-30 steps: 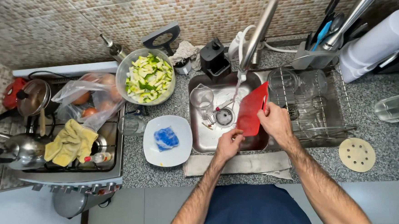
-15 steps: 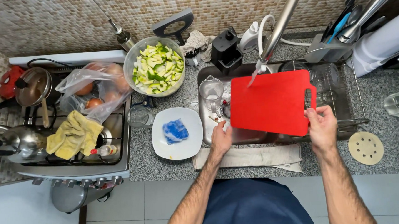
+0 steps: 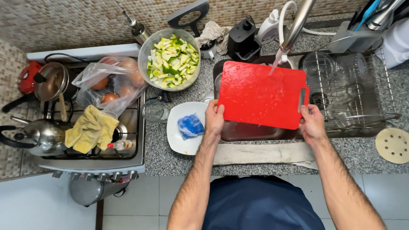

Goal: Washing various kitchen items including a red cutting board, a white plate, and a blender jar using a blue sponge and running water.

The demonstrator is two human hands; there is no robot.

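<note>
Kitchen, head view: speckled grey stone counter [image 3: 179, 165] under a wall of small tan tiles, pale tiled floor below.
Sink [image 3: 249, 131]: set into the counter, mostly hidden by the board.
Red cutting board [image 3: 261, 94]: held flat over the sink, tipped a little, handle slot at its right end.
Tap [image 3: 297, 19]: shiny, reaching over the sink, thin stream of water hitting the board's top edge.
Left hand [image 3: 213, 120]: fingers closed on the board's left edge, thumb on top.
Right hand [image 3: 313, 122]: fingers closed on the board's right bottom corner, just under the slot.
White plate [image 3: 180, 139]: left of the sink, blue sponge [image 3: 190, 126] lying on it.
Bowl of chopped green vegetables [image 3: 170, 58]: behind the plate.
Stove [image 3: 135, 128]: far left, with kettle [image 3: 37, 135], yellow cloth [image 3: 91, 129] and bag of round fruit [image 3: 112, 82].
Dish rack [image 3: 352, 91]: right of the sink, clear glasses inside.
Folded towel [image 3: 262, 153]: along the counter's front edge, under both arms.
</note>
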